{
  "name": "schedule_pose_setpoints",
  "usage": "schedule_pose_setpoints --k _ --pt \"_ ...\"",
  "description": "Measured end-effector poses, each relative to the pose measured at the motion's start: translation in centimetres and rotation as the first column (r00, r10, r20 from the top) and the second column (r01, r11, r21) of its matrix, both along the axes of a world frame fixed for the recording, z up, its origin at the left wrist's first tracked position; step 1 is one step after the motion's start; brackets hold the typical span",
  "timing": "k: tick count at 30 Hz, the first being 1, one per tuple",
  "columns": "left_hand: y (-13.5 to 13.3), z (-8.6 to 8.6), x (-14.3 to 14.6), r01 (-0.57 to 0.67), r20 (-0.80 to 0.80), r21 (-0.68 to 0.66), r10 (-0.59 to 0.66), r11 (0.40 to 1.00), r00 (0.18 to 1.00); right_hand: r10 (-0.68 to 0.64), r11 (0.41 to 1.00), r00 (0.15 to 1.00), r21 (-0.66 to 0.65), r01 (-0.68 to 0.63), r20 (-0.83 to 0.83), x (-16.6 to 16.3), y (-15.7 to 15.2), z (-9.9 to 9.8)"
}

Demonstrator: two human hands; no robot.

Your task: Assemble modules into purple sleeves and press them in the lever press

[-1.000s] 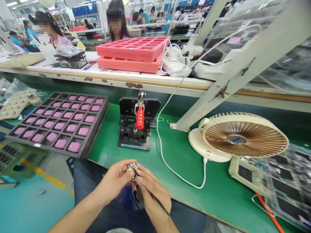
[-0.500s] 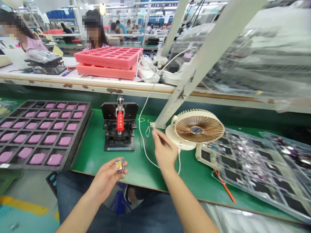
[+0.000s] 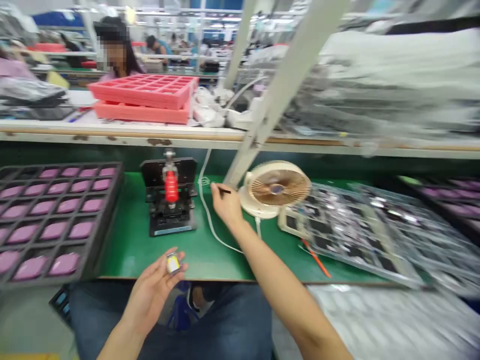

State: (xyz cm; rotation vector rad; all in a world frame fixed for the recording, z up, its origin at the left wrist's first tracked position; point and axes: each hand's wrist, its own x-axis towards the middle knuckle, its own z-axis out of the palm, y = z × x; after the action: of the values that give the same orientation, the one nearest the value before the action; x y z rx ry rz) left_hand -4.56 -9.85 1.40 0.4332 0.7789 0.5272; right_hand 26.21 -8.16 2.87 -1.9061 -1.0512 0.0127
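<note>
My left hand [image 3: 152,285] is above the near edge of the green bench, fingers curled round a small squarish device part [image 3: 173,263]. A yellow-and-white patch shows on the part's upward face. My right hand [image 3: 228,205] is beside the foot of the white post, left of the fan, its fingertips pinched together. A dark strip shows at those fingers; what it is, and whether they grip it, I cannot make out. Between the hands and further back stands a black toggle-clamp fixture [image 3: 170,200] with a red handle [image 3: 171,186], touched by neither hand.
A dark foam tray [image 3: 88,245] of purple casings lies left. On the right are a cream fan [image 3: 277,189], clear trays [image 3: 378,262] of small parts and an orange stick tool [image 3: 317,258]. A white cable [image 3: 211,225] crosses the bench. Pink foam trays [image 3: 140,112] sit on the shelf.
The view has turned to the right, so the bench things sit further left. My right hand remains near the post's foot, where a dark strip now shows at its fingers. My left hand still holds the part.
</note>
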Motion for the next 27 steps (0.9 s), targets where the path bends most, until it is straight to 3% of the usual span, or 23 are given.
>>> schedule_pose_setpoints --k 4,6,9,12,15,18,22,27 --pt "-0.1 -0.3 -0.2 -0.023 -0.088 0.013 0.024 1.0 0.996 -0.072 0.996 0.994 -0.046 0.076 0.077 -3.9 -9.0 1.2" --pt "-0.1 -0.7 0.0 -0.021 -0.093 0.02 0.023 1.0 0.995 -0.143 0.982 0.983 -0.105 0.155 0.116 -4.2 -14.0 1.1" --pt "-0.3 -0.9 0.4 0.019 -0.11 0.007 -0.018 1.0 0.994 -0.282 0.919 0.942 -0.232 0.319 0.181 0.0 -21.2 1.5" --pt "-0.8 -0.7 1.2 0.062 -0.137 0.008 -0.06 0.998 0.989 -0.431 0.78 0.864 -0.374 0.502 0.262 8.5 -25.5 3.0" --pt "-1.3 -0.4 2.4 0.077 -0.119 0.011 -0.075 0.997 0.99 -0.458 0.638 0.831 -0.533 0.555 0.316 16.7 -25.6 4.5" --pt "-1.9 -0.3 3.4 0.07 -0.102 0.008 -0.069 0.998 0.992 -0.409 0.529 0.86 -0.689 0.495 0.305 21.3 -23.4 5.0" --pt "-2.6 -0.4 3.3 0.054 -0.129 0.002 -0.054 0.999 0.99 -0.324 0.441 0.909 -0.807 0.392 0.264 23.0 -21.2 4.5" --pt "-2.5 -1.1 2.3 0.052 -0.147 0.009 -0.05 0.999 0.988 -0.273 0.39 0.927 -0.851 0.352 0.258 23.3 -20.8 4.1"
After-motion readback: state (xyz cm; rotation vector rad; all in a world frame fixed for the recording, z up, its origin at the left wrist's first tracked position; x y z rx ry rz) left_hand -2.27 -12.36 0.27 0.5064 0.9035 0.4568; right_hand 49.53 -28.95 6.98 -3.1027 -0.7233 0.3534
